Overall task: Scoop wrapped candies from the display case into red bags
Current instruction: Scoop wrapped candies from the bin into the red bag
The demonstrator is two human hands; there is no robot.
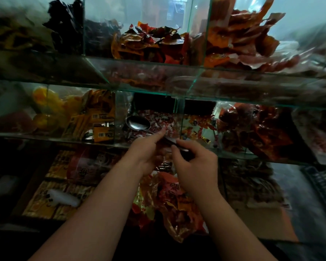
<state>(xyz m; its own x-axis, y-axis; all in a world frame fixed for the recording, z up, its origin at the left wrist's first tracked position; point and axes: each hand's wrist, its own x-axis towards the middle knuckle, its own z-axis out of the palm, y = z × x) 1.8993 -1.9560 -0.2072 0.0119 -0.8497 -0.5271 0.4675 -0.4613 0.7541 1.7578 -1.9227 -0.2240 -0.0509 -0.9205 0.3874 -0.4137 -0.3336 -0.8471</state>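
Display case (177, 70): glass shelves and glass dividers, stacked in tiers; all places below are given relative to it.
Wrapped candies (158, 119): small red-and-white pieces heaped in the middle compartment of the case's second tier, behind its front glass.
Scoop (138, 123): metal bowl lying on the candy heap at the left side of that compartment, hollow side up; its handle runs toward the hands at the compartment's front edge.
Right hand (195, 164): at the front edge of the middle compartment; grip pressed together around the dark end of the scoop handle, thumb and fingers curled.
Left hand (149, 153): just beside the right hand at the same edge; forefinger stretched out into the candies, tip touching them near the scoop bowl; the other fingers are hidden, so whether the grip pinches anything cannot be told.
Red bag (169, 202): crinkled red-and-gold plastic below the hands, in front of the case's lower tier, between the two forearms.
Neighbouring compartments: orange packets (100, 117) to the left, red foil packs (252, 129) to the right.
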